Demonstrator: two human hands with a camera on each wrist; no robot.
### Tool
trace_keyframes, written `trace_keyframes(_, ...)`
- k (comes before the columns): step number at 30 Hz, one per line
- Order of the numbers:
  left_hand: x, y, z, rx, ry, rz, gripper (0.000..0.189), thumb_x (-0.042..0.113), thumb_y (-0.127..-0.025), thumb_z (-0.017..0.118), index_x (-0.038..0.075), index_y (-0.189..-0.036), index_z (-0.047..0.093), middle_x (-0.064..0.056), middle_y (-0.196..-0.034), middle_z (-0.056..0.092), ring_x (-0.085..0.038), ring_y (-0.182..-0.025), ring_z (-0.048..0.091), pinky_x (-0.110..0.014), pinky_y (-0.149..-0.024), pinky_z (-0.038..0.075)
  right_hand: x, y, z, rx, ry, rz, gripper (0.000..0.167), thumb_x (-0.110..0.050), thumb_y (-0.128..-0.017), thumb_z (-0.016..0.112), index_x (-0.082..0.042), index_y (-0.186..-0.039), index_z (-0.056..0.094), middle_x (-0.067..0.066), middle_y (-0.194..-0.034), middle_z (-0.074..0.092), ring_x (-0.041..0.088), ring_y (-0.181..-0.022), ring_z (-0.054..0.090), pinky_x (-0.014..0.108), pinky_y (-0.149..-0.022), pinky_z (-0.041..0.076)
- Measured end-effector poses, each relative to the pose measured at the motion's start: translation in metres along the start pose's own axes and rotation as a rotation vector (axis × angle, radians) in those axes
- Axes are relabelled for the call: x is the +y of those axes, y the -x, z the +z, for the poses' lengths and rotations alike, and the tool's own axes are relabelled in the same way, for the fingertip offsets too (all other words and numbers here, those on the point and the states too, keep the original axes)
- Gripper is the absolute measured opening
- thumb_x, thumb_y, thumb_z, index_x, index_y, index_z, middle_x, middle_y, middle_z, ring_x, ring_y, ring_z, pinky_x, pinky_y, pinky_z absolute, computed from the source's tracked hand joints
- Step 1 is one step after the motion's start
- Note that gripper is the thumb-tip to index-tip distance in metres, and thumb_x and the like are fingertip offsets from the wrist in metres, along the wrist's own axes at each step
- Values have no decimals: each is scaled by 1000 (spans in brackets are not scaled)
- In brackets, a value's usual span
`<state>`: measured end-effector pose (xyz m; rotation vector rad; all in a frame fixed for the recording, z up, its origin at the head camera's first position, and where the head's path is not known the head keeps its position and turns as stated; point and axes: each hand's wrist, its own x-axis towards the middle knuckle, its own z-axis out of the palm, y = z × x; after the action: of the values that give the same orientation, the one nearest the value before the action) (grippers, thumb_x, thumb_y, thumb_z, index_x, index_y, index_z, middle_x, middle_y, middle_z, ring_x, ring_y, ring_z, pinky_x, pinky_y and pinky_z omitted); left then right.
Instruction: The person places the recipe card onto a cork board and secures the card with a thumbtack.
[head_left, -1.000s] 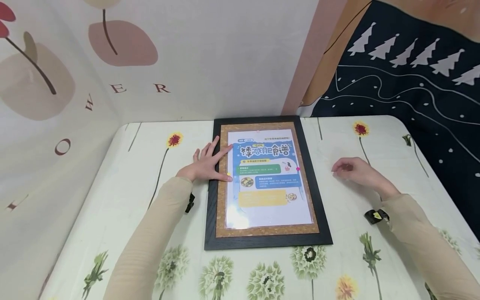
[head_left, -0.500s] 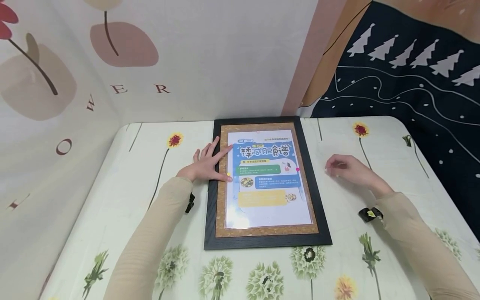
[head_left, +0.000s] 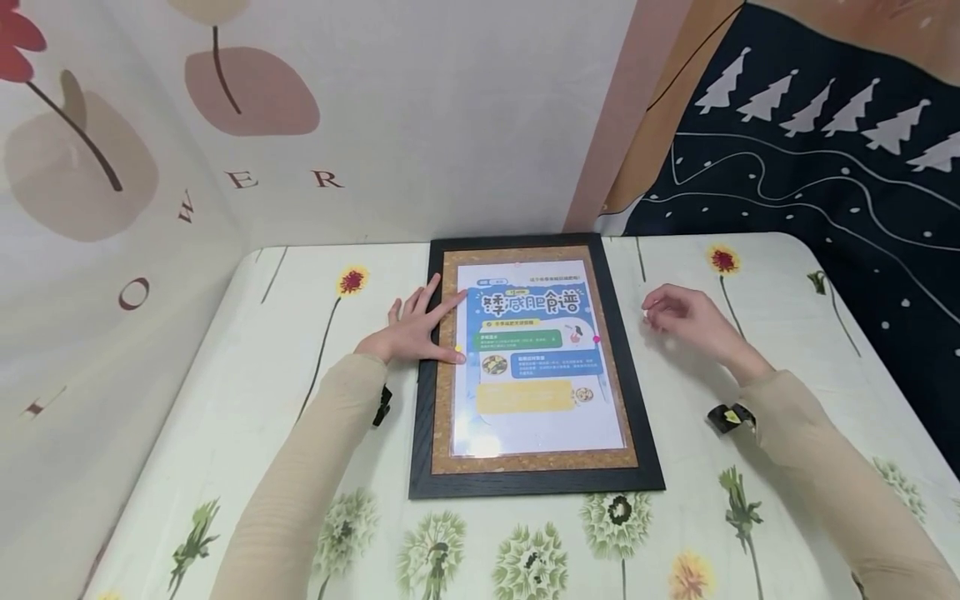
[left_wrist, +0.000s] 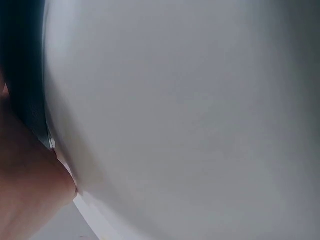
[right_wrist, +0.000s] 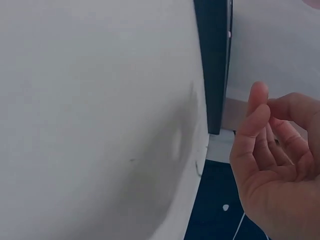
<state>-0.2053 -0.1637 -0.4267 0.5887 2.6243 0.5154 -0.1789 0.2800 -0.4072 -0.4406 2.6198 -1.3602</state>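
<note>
A black-framed cork board (head_left: 540, 482) lies on the cloth, with a printed poster (head_left: 536, 437) covering most of its cork. My left hand (head_left: 407, 335) spreads over the board's left side, its thumb and index fingertips reaching the poster's left edge. Beside that thumb sits a yellow pin (head_left: 457, 348); a pink pin (head_left: 596, 339) marks the poster's right edge. My right hand (head_left: 693, 323) hovers just right of the frame. In the right wrist view, the fingers of the right hand (right_wrist: 280, 170) curl with thumb and fingertips together, and no object shows between them.
A flower-printed cloth (head_left: 225, 400) covers the table. Behind it hangs a pale printed curtain (head_left: 450, 117), with a dark tree-patterned cloth (head_left: 795, 167) at the back right. Black wrist cameras, such as the right one (head_left: 726, 417), sit below each hand.
My right hand has moved left and slightly farther from me, closer to the board's right edge. The left hand, the board and the poster stay as they were.
</note>
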Motion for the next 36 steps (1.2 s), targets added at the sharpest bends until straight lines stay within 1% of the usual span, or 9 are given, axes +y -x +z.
trace_keyframes(5, 0, -1, 1, 1, 4, -6, 109, 60, -76, 74, 30, -157, 7, -8, -157, -26, -40, -142, -10, -65, -105, -8, -5, -2, -1, -23, -13, -2, 20, -5, -96, 59, 6, -112, 60, 22, -98, 65, 18, -82, 62, 16, -74, 47)
trace_keyframes(8, 0, -1, 2, 3, 3, -7, 109, 60, -75, 74, 30, -157, 8, -8, -157, -26, -40, -142, -10, -64, -105, -8, -7, -3, 0, -37, -19, 14, 22, -6, -95, 60, 5, -114, 62, 22, -104, 65, 15, -85, 60, 16, -76, 47)
trace_keyframes(11, -1, -2, 2, 5, -4, -10, 109, 61, -75, 74, 30, -157, 8, -8, -157, -26, -40, -142, -10, -64, -105, -8, -7, -4, 3, -56, -36, 23, 24, -5, -95, 61, 5, -116, 63, 22, -108, 64, 15, -87, 59, 17, -77, 47)
trace_keyframes(18, 0, -1, 0, 9, 2, -3, 109, 59, -75, 75, 30, -157, 8, -8, -157, -25, -40, -143, -9, -64, -105, -8, -7, -6, 14, -97, -71, -9, 22, 0, -92, 62, 6, -113, 64, 20, -102, 64, 18, -82, 59, 22, -72, 49)
trace_keyframes(22, 1, -1, 0, 8, -1, -6, 109, 59, -75, 75, 30, -157, 9, -9, -157, -25, -40, -143, -9, -64, -105, -8, -12, -8, 21, -113, -94, -13, 20, 1, -91, 62, 6, -110, 66, 19, -99, 64, 20, -80, 59, 24, -69, 49)
trace_keyframes(26, 1, -2, 0, 13, -3, -9, 109, 60, -74, 75, 28, -157, 11, -10, -158, -23, -41, -142, -9, -65, -105, -8, -18, -13, 27, -143, -89, 4, 19, -2, -92, 63, 4, -110, 67, 18, -102, 65, 19, -82, 61, 23, -72, 50)
trace_keyframes(29, 1, -2, 1, 13, -7, -12, 109, 60, -74, 75, 28, -157, 11, -11, -158, -22, -41, -142, -9, -65, -105, -8, -21, -18, 32, -176, -80, -1, 18, -5, -93, 64, 3, -109, 68, 17, -104, 66, 20, -86, 62, 23, -75, 51)
trace_keyframes(36, 1, -1, 0, 14, -1, -6, 109, 60, -74, 75, 29, -157, 10, -10, -157, -24, -41, -142, -9, -65, -105, -7, -30, -27, 40, -237, -64, -61, 18, -8, -91, 68, 2, -105, 70, 14, -105, 68, 23, -88, 61, 22, -78, 49)
